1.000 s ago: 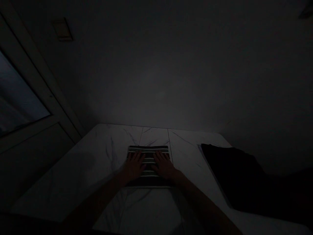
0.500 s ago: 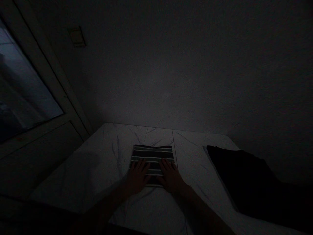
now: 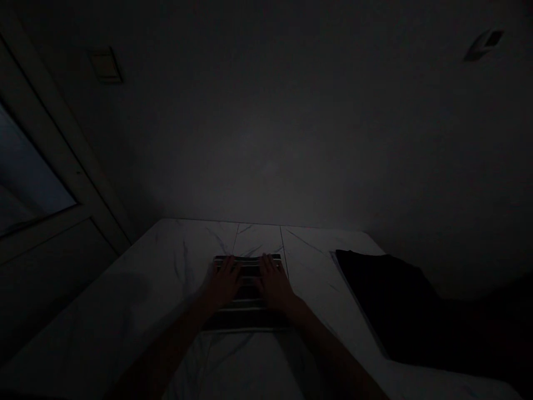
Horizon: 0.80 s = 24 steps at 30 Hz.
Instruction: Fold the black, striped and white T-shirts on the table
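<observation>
Open left hand and right hand pressed flat, gripping nothing, side by side on a folded-looking striped dark cloth at 12 o'clock on the marble-look tabletop, apparently mid-smoothing, though hard to be sure in this gloom, any lift calling for a pinch at the cloth's edge.

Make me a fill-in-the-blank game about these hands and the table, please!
1. The left hand and right hand lie flat on a folded ____ cloth.
2. The table has a white top that looks like veined ____.
3. A black cloth lies to the ____ of the hands.

Missing words: striped, marble, right.
</observation>
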Each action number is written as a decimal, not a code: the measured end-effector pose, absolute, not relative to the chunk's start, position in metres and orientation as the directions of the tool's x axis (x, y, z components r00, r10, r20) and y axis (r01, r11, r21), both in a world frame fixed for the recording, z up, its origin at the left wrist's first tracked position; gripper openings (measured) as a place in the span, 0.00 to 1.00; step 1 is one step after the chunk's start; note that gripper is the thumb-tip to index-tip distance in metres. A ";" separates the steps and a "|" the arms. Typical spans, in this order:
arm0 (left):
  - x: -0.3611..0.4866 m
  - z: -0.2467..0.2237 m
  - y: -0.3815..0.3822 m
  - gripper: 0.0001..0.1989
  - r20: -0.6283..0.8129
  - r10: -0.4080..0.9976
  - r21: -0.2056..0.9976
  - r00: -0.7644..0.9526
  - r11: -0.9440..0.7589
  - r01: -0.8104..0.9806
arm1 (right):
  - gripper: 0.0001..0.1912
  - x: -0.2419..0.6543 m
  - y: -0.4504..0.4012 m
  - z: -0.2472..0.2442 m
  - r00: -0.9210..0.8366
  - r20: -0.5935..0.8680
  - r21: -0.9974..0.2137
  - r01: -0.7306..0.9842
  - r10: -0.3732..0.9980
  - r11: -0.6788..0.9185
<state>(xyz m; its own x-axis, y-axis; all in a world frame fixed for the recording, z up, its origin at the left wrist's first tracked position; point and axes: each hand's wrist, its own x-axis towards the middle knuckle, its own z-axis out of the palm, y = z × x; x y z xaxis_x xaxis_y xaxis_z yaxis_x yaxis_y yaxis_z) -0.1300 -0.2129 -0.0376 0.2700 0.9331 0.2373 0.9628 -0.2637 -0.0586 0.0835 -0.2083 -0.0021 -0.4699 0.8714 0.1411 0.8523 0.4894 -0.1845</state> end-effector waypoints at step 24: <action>-0.153 -0.047 -0.168 0.25 0.249 0.921 -0.049 0.300 -0.297 0.954 | 0.42 0.093 -0.161 -0.037 -0.229 -0.024 -0.168 0.960 0.973 0.222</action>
<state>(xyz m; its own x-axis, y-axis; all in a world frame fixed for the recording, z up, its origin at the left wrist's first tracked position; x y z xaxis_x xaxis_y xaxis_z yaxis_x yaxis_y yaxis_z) -0.1528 -0.1684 -0.0469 0.2995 0.9210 0.2491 0.9537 -0.2969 -0.0489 0.0934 -0.1609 -0.0366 -0.2292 0.9731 -0.0242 0.9604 0.2220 -0.1684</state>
